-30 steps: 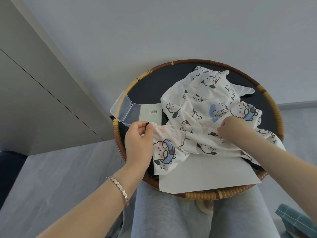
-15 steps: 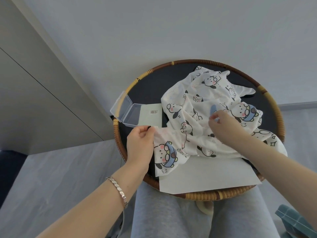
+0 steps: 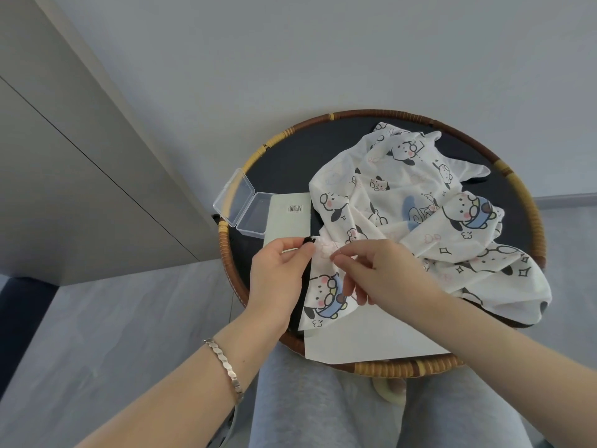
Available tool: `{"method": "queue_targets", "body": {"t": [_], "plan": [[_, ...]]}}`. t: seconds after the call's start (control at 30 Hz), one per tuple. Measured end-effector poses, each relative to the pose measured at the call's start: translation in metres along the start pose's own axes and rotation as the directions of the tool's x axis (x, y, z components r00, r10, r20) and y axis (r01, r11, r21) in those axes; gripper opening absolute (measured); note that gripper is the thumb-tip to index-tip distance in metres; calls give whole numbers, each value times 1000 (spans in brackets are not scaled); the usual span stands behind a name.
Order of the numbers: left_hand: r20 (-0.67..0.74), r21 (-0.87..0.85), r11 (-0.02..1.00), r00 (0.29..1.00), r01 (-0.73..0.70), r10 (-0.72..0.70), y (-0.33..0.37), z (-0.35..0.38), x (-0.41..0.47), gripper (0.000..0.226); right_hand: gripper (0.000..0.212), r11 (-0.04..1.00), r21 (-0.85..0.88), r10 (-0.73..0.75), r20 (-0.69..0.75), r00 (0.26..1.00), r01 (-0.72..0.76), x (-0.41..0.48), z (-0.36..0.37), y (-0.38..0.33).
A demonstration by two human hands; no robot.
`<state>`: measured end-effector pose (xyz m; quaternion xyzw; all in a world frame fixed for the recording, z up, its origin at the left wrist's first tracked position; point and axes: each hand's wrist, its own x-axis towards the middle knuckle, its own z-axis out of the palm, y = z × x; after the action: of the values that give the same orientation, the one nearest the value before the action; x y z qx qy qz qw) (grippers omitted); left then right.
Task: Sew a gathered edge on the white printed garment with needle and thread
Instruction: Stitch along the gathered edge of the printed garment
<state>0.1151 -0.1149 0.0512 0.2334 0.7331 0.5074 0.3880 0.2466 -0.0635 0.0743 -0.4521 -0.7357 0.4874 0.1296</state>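
Observation:
The white garment (image 3: 416, 202), printed with cartoon dogs, lies bunched on a round tray (image 3: 536, 221) on my lap. My left hand (image 3: 277, 276) pinches the garment's near-left corner beside a black strip. My right hand (image 3: 378, 270) sits close to the left one and pinches the same bunched edge between thumb and forefinger. A needle or thread is too fine to make out.
A clear plastic case (image 3: 245, 205) lies open on the tray's left rim, next to a pale card with a barcode (image 3: 287, 218). A white sheet of paper (image 3: 371, 341) lies under the garment at the tray's near side. A grey wall and floor surround the tray.
My right hand moved left along the garment's edge, from the middle of the fabric to right beside my left hand. The edge between the hands has bunched together.

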Motion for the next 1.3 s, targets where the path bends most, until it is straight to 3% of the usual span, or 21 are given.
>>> {"method": "queue_targets", "body": {"t": [0.3, 0.8, 1.0, 1.3], "plan": [[19, -11, 1000, 1000, 6, -5, 1, 2, -1, 4, 22, 990, -144, 9, 27, 1000, -5, -1, -3, -5], [33, -24, 999, 999, -36, 37, 2, 5, -2, 3, 25, 994, -113, 7, 3, 1000, -7, -2, 0, -3], [59, 44, 986, 985, -163, 161, 1, 6, -5, 4, 22, 994, -106, 37, 18, 999, -35, 1, -1, -4], [90, 133, 925, 933, -357, 347, 0, 3, -13, 20, 23, 997, 35, 68, 24, 997, -69, 5, 6, -2]]}}
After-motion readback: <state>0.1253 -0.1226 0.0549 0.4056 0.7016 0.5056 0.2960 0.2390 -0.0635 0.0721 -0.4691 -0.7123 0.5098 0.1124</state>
